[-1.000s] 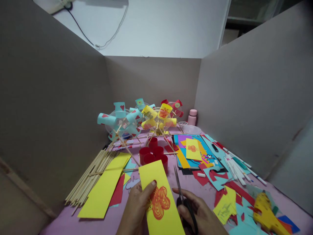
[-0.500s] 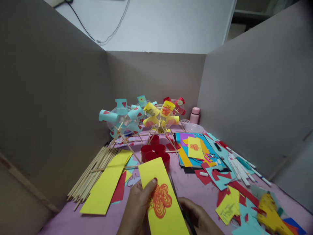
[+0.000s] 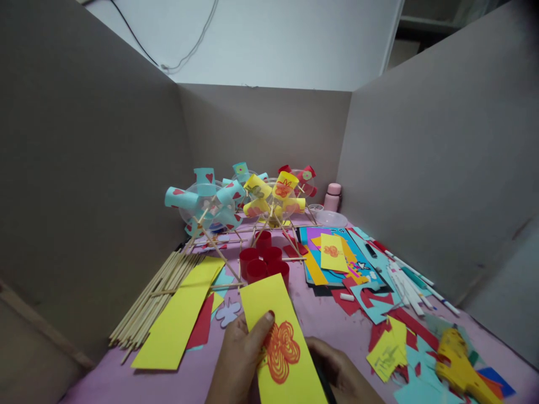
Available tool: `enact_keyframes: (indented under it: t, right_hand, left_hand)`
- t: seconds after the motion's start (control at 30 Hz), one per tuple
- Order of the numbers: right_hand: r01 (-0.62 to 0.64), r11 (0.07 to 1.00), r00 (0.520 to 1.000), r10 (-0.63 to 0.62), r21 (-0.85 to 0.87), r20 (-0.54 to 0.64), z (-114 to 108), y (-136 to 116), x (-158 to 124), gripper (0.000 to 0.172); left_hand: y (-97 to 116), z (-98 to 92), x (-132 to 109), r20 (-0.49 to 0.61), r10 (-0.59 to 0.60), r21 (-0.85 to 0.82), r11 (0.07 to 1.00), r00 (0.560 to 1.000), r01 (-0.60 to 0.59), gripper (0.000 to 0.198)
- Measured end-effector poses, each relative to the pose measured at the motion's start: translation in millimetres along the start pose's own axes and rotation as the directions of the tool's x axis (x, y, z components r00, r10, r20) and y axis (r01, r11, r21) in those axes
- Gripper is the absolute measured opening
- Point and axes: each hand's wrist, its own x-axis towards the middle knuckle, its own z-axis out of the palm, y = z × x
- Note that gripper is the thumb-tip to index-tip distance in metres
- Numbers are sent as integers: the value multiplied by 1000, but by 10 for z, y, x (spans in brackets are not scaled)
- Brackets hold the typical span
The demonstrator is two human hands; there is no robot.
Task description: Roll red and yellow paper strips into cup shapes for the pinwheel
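In my left hand is a strip of yellow paper carrying a red-orange looped flower drawing; the thumb presses on its face beside the flower. My right hand is curled round the dark scissors at the strip's right edge. Most of the scissors, and the right fingers, are hidden behind the paper. Just past the strip stand several red paper rings. Longer yellow paper strips lie to the left.
Paper-and-stick wheel models stand at the back. Wooden sticks lie at left. On the right are a blue booklet, markers, paper scraps and a yellow glue gun. Grey panels enclose the table.
The scissor blades showed along the strip's right edge before; now only a dark part shows low down. The view has shifted slightly, and both hands still hold their things.
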Motion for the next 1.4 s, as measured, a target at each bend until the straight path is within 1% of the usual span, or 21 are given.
enact_keyframes:
  t: [0.23,0.37,0.5,0.6,0.73,0.83,1.0,1.17,1.3,1.4]
  right_hand:
    - [49,999,998,-49,-14,-24,0,-40,-3,52]
    - [61,998,997,-60,17,-45,12,-66,-24,47]
    - [51,998,997,-49,37,-63,50,-123,-52,44]
    - [37,998,997,-34,42,-65,63,-146,-54,46]
    - [27,998,998,-24,55,-63,61,-144,-46,48]
    - [21,998,997,-17,57,-74,56,-131,-45,48]
    - [25,998,997,-20,61,-79,38,-89,-37,53]
    - [35,997,997,-31,65,-72,27,-63,-26,51]
    - [45,995,997,-39,89,-66,24,-54,-23,49]
    - [35,997,996,-29,66,-85,24,-60,-24,50]
  left_hand:
    - [-38,13,-15,14,-73,-73,995,997,74,32]
    - [-67,19,-23,19,-94,-88,992,995,95,29]
    - [-72,14,-12,33,-87,-56,994,996,88,26]
    - [-73,10,-3,46,-80,-53,995,996,83,26]
    - [-93,9,1,34,-98,-57,993,995,100,30]
    - [-114,4,7,34,-84,-84,993,996,87,32]
    - [-119,0,9,57,-97,-80,992,994,101,26]
    - [-93,13,0,41,-72,-40,996,997,74,21]
    - [-96,14,-1,43,-110,-66,991,993,113,24]
    - [-109,11,2,43,-117,-86,989,992,121,26]
